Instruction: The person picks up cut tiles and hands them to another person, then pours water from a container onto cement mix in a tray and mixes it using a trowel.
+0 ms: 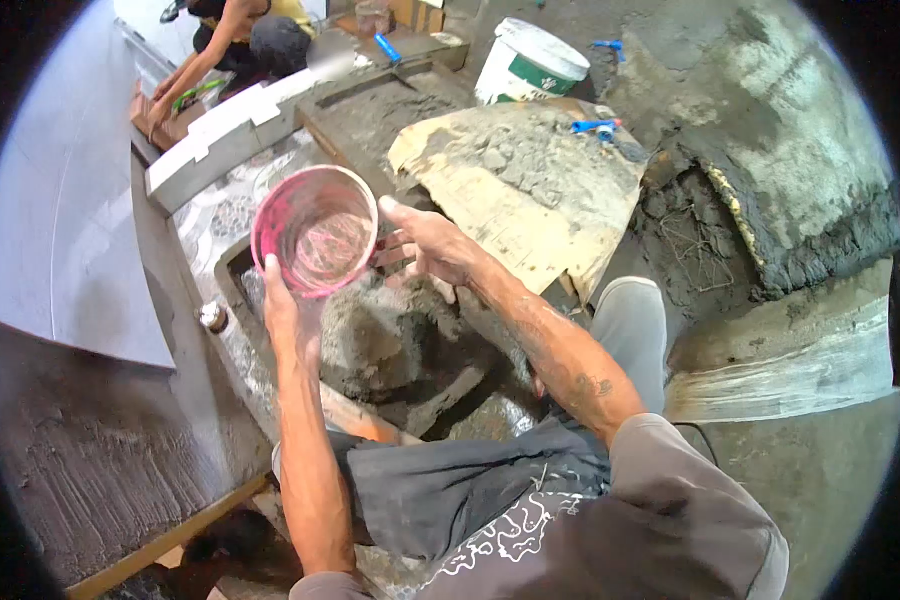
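A pink round tub [315, 232], smeared inside with grey residue, is tilted so that its opening faces me. My left hand [283, 312] grips its lower left rim, thumb over the edge. My right hand [428, 245] is at the tub's right side with its fingers apart; whether the fingertips touch the rim is unclear. Below the tub and my hands lies a heap of wet grey mortar [370, 340] in a trough. A worn board [500, 235] with mortar on it lies just beyond my right hand.
Another person [235, 40] crouches at the upper left, hands at a brown box. A white bucket [532, 60] with a green label stands at the back. Blue tools [595, 128] lie on the board. A low white ledge [225, 125] runs at the upper left.
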Available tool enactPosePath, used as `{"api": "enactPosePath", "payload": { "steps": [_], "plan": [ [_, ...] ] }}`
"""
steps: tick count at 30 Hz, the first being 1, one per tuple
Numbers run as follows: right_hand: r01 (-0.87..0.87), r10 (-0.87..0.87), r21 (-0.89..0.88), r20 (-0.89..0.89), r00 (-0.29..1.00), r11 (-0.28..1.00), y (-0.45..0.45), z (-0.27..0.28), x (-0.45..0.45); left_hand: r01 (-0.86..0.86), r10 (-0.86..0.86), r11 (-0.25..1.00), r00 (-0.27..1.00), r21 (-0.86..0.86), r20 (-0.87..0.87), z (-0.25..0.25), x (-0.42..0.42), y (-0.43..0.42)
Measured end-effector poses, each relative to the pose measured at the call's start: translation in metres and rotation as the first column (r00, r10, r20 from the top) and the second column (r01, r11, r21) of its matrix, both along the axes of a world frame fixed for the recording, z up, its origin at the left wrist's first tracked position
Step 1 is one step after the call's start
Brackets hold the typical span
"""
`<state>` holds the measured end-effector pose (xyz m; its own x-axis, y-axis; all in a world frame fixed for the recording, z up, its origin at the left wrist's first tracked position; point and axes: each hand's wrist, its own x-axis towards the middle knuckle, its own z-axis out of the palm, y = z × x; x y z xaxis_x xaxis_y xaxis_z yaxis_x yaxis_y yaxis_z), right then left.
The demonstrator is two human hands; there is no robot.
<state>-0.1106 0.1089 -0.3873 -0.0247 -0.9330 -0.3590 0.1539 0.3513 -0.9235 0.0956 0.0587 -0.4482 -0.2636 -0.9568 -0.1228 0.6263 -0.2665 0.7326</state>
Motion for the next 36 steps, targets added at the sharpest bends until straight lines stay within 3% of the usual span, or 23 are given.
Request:
{"api": "enactPosePath", "payload": {
  "steps": [1,3,5,7,9,12,14,17,18,19,21,22,25,28,29,31,32,35,36],
  "plan": [
    [-0.067,0.065,-0.051,-0.039,0.997,0.996,-0.001,0.017,-0.005,0.029,-0.029,0.999,1.0,-0.021,-0.004,0.005,-0.007,0.006],
    [-0.172,0.149,-0.055,-0.289,0.945,0.984,0.003,0.048,-0.02,0.101,-0.105,0.992,0.993,-0.069,-0.06,0.013,-0.018,0.011],
    [-0.281,0.262,-0.021,-0.298,0.918,0.96,-0.007,0.056,-0.045,0.155,-0.17,0.976,0.981,-0.154,-0.094,0.005,-0.032,0.01],
    [-0.341,0.321,0.003,-0.346,0.882,0.94,-0.015,0.061,-0.07,0.119,-0.126,0.985,0.991,-0.123,-0.048,0.006,-0.049,0.013],
    [-0.315,0.301,-0.011,-0.256,0.919,0.949,-0.026,0.064,-0.106,0.058,-0.06,0.996,0.998,-0.07,-0.028,0.024,-0.066,0.028],
    [-0.229,0.204,-0.241,-0.125,0.971,0.943,-0.043,0.078,-0.183,0.197,-0.192,0.971,0.98,-0.136,0.048,0.006,-0.076,0.024],
    [-0.107,0.13,-0.314,0.052,0.99,0.943,-0.044,0.12,-0.233,0.092,-0.077,0.993,0.981,-0.077,0.178,-0.001,-0.083,0.021],
    [0.017,-0.001,-0.419,0.038,0.999,0.908,-0.08,0.164,-0.349,-0.099,0.096,0.995,0.929,-0.009,0.357,0.003,-0.101,0.022],
    [0.129,-0.205,-0.43,-0.136,0.969,0.894,-0.086,0.185,-0.379,-0.168,0.15,0.986,0.899,0.007,0.412,0.005,-0.107,0.022],
    [0.112,-0.208,-0.507,-0.138,0.968,0.855,-0.109,0.19,-0.432,-0.226,0.203,0.974,0.879,0.001,0.432,0.003,-0.113,0.021],
    [0.228,-0.48,-0.572,-0.339,0.809,0.788,-0.164,0.192,-0.526,-0.338,0.305,0.941,0.826,-0.017,0.475,0.001,-0.124,0.019],
    [0.207,-0.547,-0.629,-0.412,0.729,0.75,-0.168,0.197,-0.538,-0.398,0.346,0.917,0.802,0.004,0.487,0.005,-0.133,0.02],
    [0.134,-0.594,-0.58,-0.764,0.253,0.803,-0.222,0.179,-0.613,-0.468,0.389,0.883,0.702,-0.025,0.596,0.003,-0.143,0.031],
    [0.08,-0.582,-0.577,-0.802,0.135,0.813,-0.256,0.137,-0.657,-0.549,0.455,0.835,0.642,-0.045,0.617,0.005,-0.154,0.041],
    [0.101,-0.404,-0.397,-0.912,0.067,0.912,-0.256,0.132,-0.662,-0.568,0.472,0.821,0.631,-0.047,0.616,0.005,-0.154,0.045],
    [0.052,-0.118,-0.122,-0.991,-0.071,0.991,-0.279,0.105,-0.693,-0.6,0.487,0.799,0.608,-0.038,0.627,0.002,-0.156,0.05],
    [0.019,-0.02,-0.02,-1.0,0.0,1.0,-0.277,0.102,-0.697,-0.617,0.492,0.786,0.597,-0.03,0.634,0.0,-0.157,0.054],
    [-0.053,0.023,0.03,-0.992,-0.124,0.998,-0.3,0.064,-0.726,-0.626,0.51,0.777,0.563,-0.067,0.65,0.003,-0.167,0.06],
    [-0.099,0.061,0.073,-0.992,-0.114,0.992,-0.309,0.055,-0.735,-0.638,0.508,0.766,0.524,-0.08,0.684,0.008,-0.176,0.061]
  ]
}}
